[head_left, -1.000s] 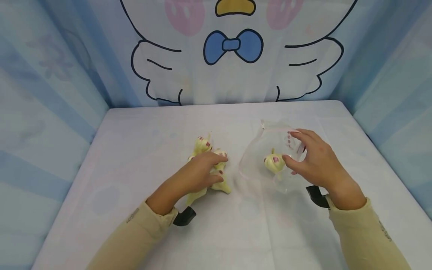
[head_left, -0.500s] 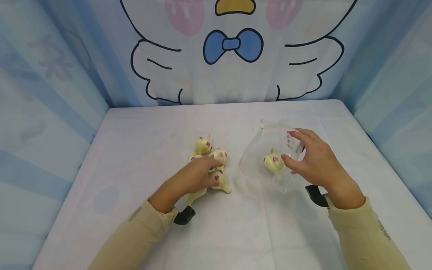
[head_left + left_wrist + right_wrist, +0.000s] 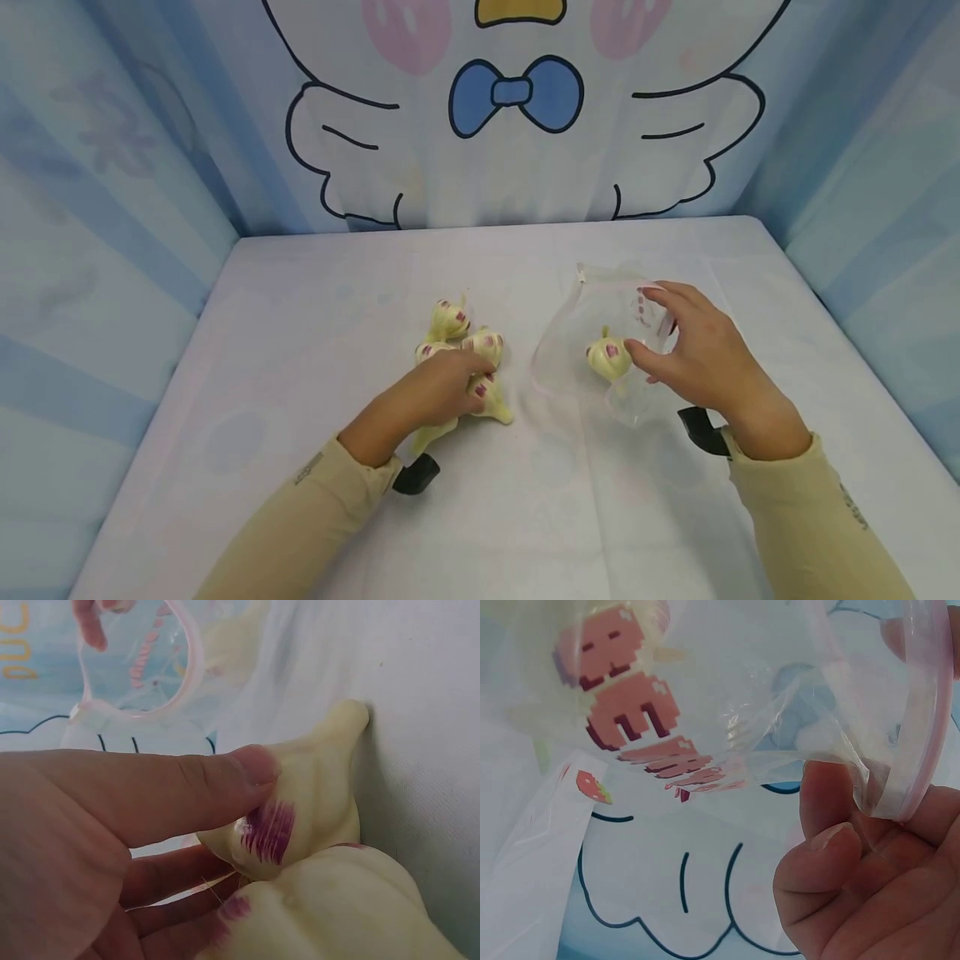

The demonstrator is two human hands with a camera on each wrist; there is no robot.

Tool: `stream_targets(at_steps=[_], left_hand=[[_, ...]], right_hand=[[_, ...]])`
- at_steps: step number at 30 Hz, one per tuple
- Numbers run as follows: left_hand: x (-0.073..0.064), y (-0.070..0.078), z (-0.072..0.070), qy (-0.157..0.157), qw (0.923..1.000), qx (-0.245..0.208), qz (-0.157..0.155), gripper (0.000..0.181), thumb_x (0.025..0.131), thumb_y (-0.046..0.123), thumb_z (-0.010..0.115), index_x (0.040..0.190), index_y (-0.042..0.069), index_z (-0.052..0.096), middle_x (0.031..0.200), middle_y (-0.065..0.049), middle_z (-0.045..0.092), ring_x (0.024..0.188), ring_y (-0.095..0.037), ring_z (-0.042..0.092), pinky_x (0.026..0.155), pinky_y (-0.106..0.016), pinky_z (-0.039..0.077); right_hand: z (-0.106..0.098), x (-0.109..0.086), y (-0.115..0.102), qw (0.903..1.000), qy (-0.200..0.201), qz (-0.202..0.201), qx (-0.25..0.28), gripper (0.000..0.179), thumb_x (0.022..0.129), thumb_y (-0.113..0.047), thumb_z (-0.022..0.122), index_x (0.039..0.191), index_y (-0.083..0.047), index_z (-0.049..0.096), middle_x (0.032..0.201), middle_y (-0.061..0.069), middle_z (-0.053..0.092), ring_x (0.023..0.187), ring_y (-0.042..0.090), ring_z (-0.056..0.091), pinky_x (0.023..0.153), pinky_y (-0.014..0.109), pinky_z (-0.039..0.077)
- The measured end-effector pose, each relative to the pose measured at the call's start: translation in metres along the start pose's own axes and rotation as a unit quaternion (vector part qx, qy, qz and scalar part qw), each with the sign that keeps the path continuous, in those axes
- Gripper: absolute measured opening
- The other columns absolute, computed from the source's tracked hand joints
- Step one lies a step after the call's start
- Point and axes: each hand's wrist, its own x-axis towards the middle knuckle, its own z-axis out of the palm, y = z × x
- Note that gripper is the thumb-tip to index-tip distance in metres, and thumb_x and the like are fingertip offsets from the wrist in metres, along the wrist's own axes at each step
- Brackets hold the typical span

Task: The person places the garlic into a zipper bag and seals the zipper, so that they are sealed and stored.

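Observation:
My left hand (image 3: 431, 390) reaches down into a group of pale garlic bulbs with purple marks. Its thumb and fingers pinch the bulb nearest the thumb, a garlic bulb (image 3: 319, 776) whose stem end rests at the white cloth. Beside that hand lie another bulb (image 3: 486, 343), one farther back (image 3: 450, 319), and more partly hidden under the palm. On the right, my right hand (image 3: 701, 358) holds the rim of a clear plastic zip bag (image 3: 558, 354) with pink print, keeping its mouth spread. Inside the bag sits a single garlic bulb (image 3: 607, 360).
A white cloth covers the table (image 3: 300, 333), whose far edge meets a printed curtain (image 3: 517, 179) with a blue bow tie. Blue striped curtains (image 3: 97, 275) stand along both sides. Black wrist mounts (image 3: 416, 475) stick out from the beige sleeves.
My left thumb and fingers have drawn in from a wider spread and come together on the garlic bulb. The right hand and the bag stay in place.

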Motion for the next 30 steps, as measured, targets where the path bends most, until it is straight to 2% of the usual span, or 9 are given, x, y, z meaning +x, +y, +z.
stream_targets(at_steps=[7,13,22,30], left_hand=[[0.004,0.002,0.0,-0.022,0.9991,0.008,-0.034,0.048,0.088,0.016,0.079,0.133,0.009,0.064,0.13,-0.005,0.064,0.116,-0.019,0.059,0.095,-0.035,0.049],[0.006,0.002,0.0,-0.032,0.9985,0.01,-0.043,0.051,0.088,0.018,0.08,0.135,0.01,0.063,0.131,-0.005,0.064,0.116,-0.019,0.059,0.095,-0.035,0.049],[0.001,0.003,-0.003,-0.023,0.999,0.001,-0.037,0.051,0.088,0.019,0.08,0.135,0.011,0.062,0.128,-0.005,0.065,0.112,-0.019,0.06,0.094,-0.036,0.049],[-0.009,0.016,-0.021,-0.002,0.9999,0.0,-0.016,0.055,0.088,0.022,0.08,0.139,0.014,0.06,0.134,-0.002,0.062,0.117,-0.017,0.057,0.1,-0.037,0.047]], right_hand=[[-0.003,0.002,-0.002,0.9998,-0.014,0.013,0.002,0.066,0.084,-0.018,0.078,0.138,0.008,0.05,0.142,0.026,0.046,0.089,0.029,0.055,0.075,0.052,0.054],[-0.002,0.002,-0.002,0.9997,-0.017,0.016,0.002,0.067,0.085,-0.019,0.079,0.139,0.008,0.05,0.143,0.025,0.046,0.09,0.028,0.055,0.072,0.049,0.055],[-0.003,0.001,-0.003,0.9997,-0.019,0.016,0.001,0.067,0.085,-0.019,0.078,0.139,0.007,0.049,0.143,0.025,0.045,0.091,0.03,0.055,0.074,0.052,0.056],[-0.003,0.001,-0.004,0.9997,-0.019,0.016,0.001,0.066,0.085,-0.019,0.078,0.139,0.007,0.05,0.143,0.026,0.046,0.092,0.03,0.055,0.076,0.053,0.055]])
